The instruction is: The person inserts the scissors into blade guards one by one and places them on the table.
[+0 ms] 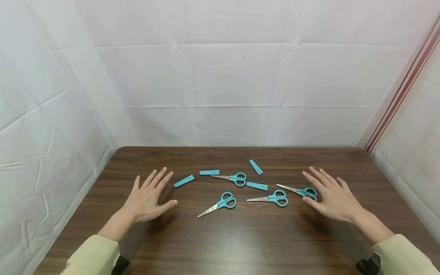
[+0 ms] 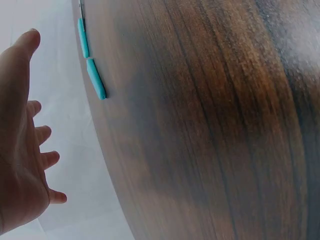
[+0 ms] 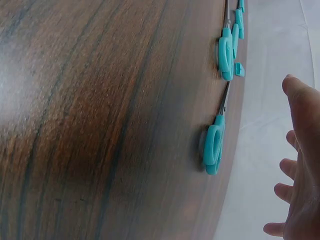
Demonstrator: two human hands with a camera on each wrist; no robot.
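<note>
Several small teal-handled scissors lie on a dark wooden table (image 1: 240,236): one (image 1: 220,203) at centre, one (image 1: 271,198) to its right, one (image 1: 300,191) further right, one (image 1: 232,178) behind. Several teal blade caps lie among them: (image 1: 183,181), (image 1: 209,172), (image 1: 256,167), (image 1: 256,186). My left hand (image 1: 149,196) hovers flat with fingers spread, left of the caps, holding nothing. My right hand (image 1: 328,196) hovers open, its fingers just beside the rightmost scissors. In the right wrist view those scissors (image 3: 214,147) lie near my thumb (image 3: 300,100). The left wrist view shows two caps (image 2: 95,77) beyond my palm (image 2: 20,150).
White fabric walls (image 1: 220,76) enclose the table on three sides. A red-striped seam (image 1: 402,88) runs up the right corner. Cream sleeves (image 1: 93,256) cover both forearms, with dark wrist mounts at the bottom edge.
</note>
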